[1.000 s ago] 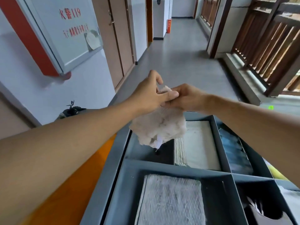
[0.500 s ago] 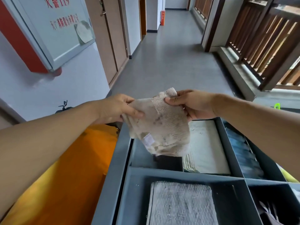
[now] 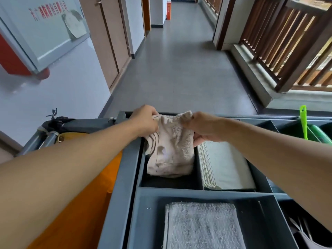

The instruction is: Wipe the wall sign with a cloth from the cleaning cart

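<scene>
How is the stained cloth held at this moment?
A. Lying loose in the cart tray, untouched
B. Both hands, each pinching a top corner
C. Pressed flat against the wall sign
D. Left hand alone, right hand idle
B: the left hand and the right hand each pinch a top corner of the cloth, which hangs spread between them over the cart, away from the sign.

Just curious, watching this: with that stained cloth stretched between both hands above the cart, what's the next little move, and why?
Probably lift the cloth clear of the cart and turn left toward the wall sign. The left hand and right hand each pinch a top corner, its lower edge hangs in the compartment, and the sign is untouched.
</scene>
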`<state>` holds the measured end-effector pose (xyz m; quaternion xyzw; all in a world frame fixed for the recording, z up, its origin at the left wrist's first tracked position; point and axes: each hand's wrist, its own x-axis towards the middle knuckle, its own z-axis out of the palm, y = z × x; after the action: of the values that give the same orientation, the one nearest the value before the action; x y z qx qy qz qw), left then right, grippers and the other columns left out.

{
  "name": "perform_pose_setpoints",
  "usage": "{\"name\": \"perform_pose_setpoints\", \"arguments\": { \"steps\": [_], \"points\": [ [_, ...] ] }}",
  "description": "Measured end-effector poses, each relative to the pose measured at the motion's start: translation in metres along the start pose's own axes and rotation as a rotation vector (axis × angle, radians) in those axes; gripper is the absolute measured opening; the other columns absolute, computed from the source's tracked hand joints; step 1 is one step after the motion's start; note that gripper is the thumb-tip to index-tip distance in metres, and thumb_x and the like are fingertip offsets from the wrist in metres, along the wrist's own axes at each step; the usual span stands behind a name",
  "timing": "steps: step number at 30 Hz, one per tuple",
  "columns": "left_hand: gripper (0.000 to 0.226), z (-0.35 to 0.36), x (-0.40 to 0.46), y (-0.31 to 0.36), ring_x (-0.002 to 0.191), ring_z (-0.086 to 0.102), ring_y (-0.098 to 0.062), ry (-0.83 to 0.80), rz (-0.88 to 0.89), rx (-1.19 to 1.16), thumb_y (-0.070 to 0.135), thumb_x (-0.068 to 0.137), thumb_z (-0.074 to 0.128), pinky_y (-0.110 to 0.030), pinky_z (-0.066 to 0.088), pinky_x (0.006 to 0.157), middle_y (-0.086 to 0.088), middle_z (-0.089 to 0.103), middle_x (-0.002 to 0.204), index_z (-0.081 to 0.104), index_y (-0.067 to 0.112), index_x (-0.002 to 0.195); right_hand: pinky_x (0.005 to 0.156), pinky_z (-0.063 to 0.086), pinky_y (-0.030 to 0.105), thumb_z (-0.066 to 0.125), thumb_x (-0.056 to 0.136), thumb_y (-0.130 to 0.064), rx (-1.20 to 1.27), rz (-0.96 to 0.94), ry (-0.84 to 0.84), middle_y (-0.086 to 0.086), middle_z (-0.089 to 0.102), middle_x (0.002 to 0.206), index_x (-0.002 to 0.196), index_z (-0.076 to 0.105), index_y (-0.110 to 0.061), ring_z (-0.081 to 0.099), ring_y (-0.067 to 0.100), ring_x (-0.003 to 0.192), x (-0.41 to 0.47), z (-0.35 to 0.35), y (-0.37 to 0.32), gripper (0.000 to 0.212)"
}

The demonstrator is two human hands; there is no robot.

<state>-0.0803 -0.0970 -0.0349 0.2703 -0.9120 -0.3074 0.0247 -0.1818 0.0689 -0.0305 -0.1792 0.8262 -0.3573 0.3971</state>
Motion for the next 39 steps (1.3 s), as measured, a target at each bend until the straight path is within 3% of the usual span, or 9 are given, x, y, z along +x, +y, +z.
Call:
{"name": "perform_pose_setpoints", "arguments": {
  "steps": [4, 8, 12, 16, 20, 26, 28, 31, 39],
  "points": [
    [0.033, 0.017, 0.018, 0.002, 0.120, 0.057, -0.029, 0.071, 0.124, 0.131, 0.011, 0.089, 0.059, -0.037, 0.048, 0.097, -0.009, 0.064, 0.129, 0.064, 0.015, 0.122, 0.070, 0.063, 0.037, 0.052, 0.101, -0.008, -0.180, -0.079, 0.139, 0.020, 0.066, 0.107, 0.115, 0.061, 0.004, 0.071, 0.033, 0.090, 0.009, 0.003, -0.006, 0.021],
    [0.027, 0.030, 0.022, 0.004, 0.111, 0.057, -0.032, 0.110, 0.246, 0.373, 0.010, 0.088, 0.053, -0.034, 0.045, 0.077, -0.010, 0.062, 0.117, 0.063, 0.014, 0.113, 0.070, 0.046, 0.032, 0.052, 0.095, -0.026, -0.645, -0.230, 0.421, 0.021, 0.068, 0.105, 0.101, 0.069, -0.007, 0.059, 0.040, 0.087, 0.015, 0.014, -0.011, 0.026],
    [0.021, 0.036, 0.016, 0.002, 0.099, 0.052, -0.028, 0.232, 0.404, 0.577, 0.002, 0.082, 0.053, -0.033, 0.030, 0.057, -0.005, 0.054, 0.100, 0.063, 0.013, 0.098, 0.082, 0.053, 0.043, 0.054, 0.090, -0.008, -0.736, -0.350, 0.549, 0.018, 0.058, 0.120, 0.119, 0.059, -0.007, 0.060, 0.041, 0.105, 0.023, 0.012, -0.004, 0.030],
    [0.019, 0.034, 0.020, -0.001, 0.099, 0.049, -0.025, 0.185, 0.516, 0.758, 0.007, 0.083, 0.057, -0.034, 0.025, 0.075, 0.001, 0.056, 0.097, 0.068, 0.018, 0.095, 0.083, 0.055, 0.046, 0.053, 0.090, -0.003, -0.880, -0.374, 0.540, 0.014, 0.052, 0.115, 0.115, 0.066, -0.008, 0.056, 0.037, 0.105, 0.028, 0.001, 0.005, 0.029],
    [0.014, 0.035, 0.017, -0.008, 0.097, 0.050, -0.021, 0.029, 0.571, 0.878, 0.020, 0.086, 0.053, -0.035, 0.025, 0.077, 0.003, 0.050, 0.093, 0.065, 0.020, 0.093, 0.071, 0.046, 0.038, 0.054, 0.090, -0.006, -0.998, -0.380, 0.501, 0.009, 0.052, 0.111, 0.111, 0.068, -0.009, 0.049, 0.030, 0.110, 0.028, 0.000, 0.015, 0.026],
    [0.018, 0.037, 0.011, -0.015, 0.094, 0.053, -0.021, -0.107, 0.499, 0.960, 0.022, 0.088, 0.046, -0.041, 0.029, 0.090, 0.002, 0.054, 0.099, 0.058, 0.019, 0.101, 0.076, 0.035, 0.033, 0.052, 0.090, -0.012, -1.223, -0.545, 0.510, 0.002, 0.065, 0.107, 0.107, 0.067, -0.017, 0.052, 0.027, 0.107, 0.025, 0.009, 0.027, 0.023],
    [0.022, 0.038, 0.010, -0.016, 0.100, 0.053, -0.022, -0.140, 0.479, 0.957, 0.026, 0.090, 0.045, -0.045, 0.030, 0.095, 0.001, 0.056, 0.107, 0.057, 0.019, 0.107, 0.081, 0.038, 0.037, 0.046, 0.093, -0.016, -1.222, -0.519, 0.467, 0.001, 0.070, 0.112, 0.125, 0.057, -0.020, 0.055, 0.028, 0.110, 0.024, 0.014, 0.034, 0.034],
    [0.038, 0.040, 0.006, -0.021, 0.113, 0.050, -0.023, -0.146, 0.472, 0.920, 0.035, 0.091, 0.044, -0.053, 0.026, 0.108, 0.000, 0.056, 0.120, 0.054, 0.019, 0.123, 0.084, 0.037, 0.039, 0.040, 0.096, -0.018, -1.223, -0.476, 0.422, -0.001, 0.071, 0.116, 0.127, 0.046, -0.020, 0.055, 0.027, 0.112, 0.023, 0.020, 0.037, 0.031],
    [0.065, 0.043, -0.005, -0.034, 0.141, 0.029, -0.024, -0.192, 0.432, 0.787, 0.048, 0.091, 0.043, -0.068, 0.003, 0.116, -0.003, 0.039, 0.150, 0.033, 0.019, 0.148, 0.093, 0.034, 0.042, 0.038, 0.099, -0.028, -1.282, -0.325, 0.290, 0.004, 0.064, 0.131, 0.138, 0.045, -0.020, 0.058, 0.027, 0.118, 0.019, 0.027, 0.030, 0.041]
  ]
}}
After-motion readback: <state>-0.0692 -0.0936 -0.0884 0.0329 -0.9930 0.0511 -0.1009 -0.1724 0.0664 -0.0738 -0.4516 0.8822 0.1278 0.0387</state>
